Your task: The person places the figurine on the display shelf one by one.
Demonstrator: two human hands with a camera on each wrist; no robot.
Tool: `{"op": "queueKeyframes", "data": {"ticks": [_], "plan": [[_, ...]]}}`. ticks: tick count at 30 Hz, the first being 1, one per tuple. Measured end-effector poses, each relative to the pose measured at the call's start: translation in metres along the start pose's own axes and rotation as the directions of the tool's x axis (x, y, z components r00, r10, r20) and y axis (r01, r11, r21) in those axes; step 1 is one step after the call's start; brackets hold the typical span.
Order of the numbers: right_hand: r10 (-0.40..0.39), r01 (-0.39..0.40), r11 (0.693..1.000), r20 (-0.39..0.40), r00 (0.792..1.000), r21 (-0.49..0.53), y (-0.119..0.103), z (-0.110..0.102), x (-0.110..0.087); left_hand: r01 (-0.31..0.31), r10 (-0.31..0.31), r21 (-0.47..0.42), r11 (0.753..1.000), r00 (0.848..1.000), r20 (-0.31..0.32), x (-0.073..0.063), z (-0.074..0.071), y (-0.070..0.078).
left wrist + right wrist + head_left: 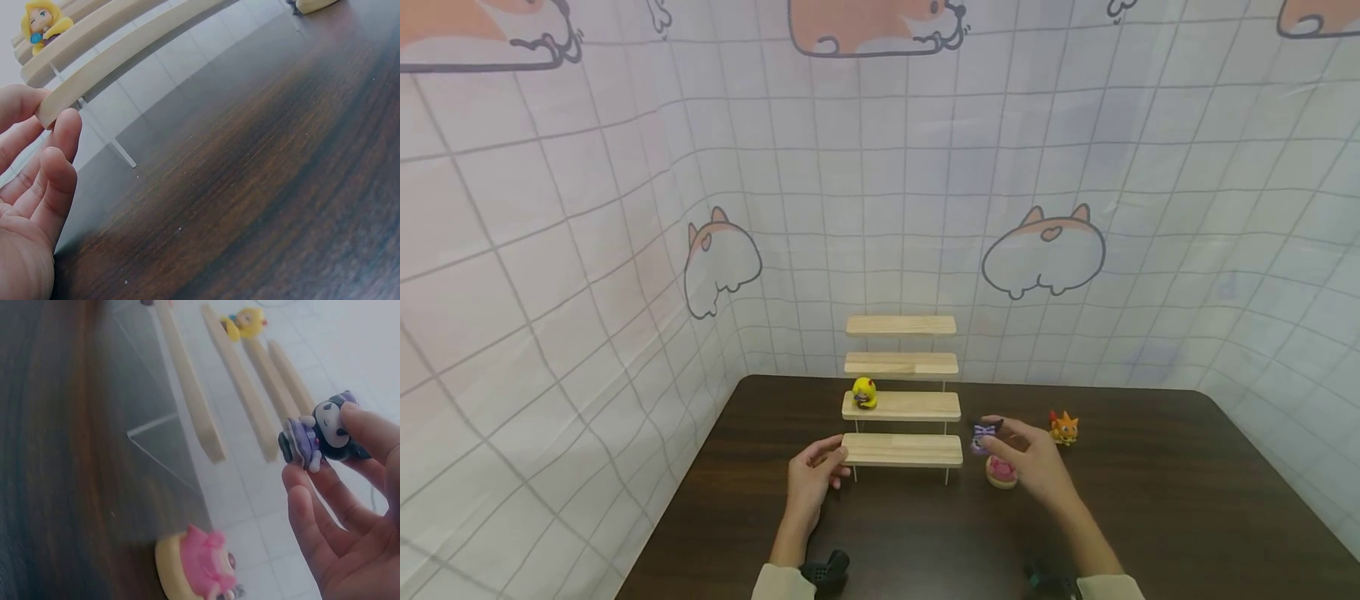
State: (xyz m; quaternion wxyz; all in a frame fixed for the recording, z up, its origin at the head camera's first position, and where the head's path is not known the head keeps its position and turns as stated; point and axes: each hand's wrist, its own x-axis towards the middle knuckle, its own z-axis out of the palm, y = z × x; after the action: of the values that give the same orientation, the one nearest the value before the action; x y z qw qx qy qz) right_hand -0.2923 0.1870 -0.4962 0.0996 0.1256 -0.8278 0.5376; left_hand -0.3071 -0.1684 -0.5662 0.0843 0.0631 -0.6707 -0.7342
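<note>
Pinching the left end of the lowest shelf on a four-tier wooden stand, the left hand shows in the head view with its grip closed about that edge. The right hand has a purple figurine pinched in its grip, just beside the shelf's right end. Near it on the dark worktop sits a pink figurine; an orange figurine stands beyond the right wrist. A yellow-haired figurine is at the left end of the second shelf up. Behind hangs a white gridded backdrop.

From the left wrist, the lowest shelf's rounded end lies between the left hand's digits, a thin leg reaching down beside them.

From the right wrist, the purple figurine, white-faced and dark-hooded, is held clear of the worktop by thumb and fingers. The pink figurine, in a yellow base, shows at the lower edge.
</note>
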Motion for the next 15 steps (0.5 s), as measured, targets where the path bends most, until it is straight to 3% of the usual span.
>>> {"op": "queueKeyframes", "data": {"ticks": [15], "plan": [[0.002,-0.007,0.996,0.058,0.998,0.093,-0.017,0.036,-0.006,-0.003,0.003,0.003,1.000,1.000,0.006,0.000,-0.001,-0.001]]}}
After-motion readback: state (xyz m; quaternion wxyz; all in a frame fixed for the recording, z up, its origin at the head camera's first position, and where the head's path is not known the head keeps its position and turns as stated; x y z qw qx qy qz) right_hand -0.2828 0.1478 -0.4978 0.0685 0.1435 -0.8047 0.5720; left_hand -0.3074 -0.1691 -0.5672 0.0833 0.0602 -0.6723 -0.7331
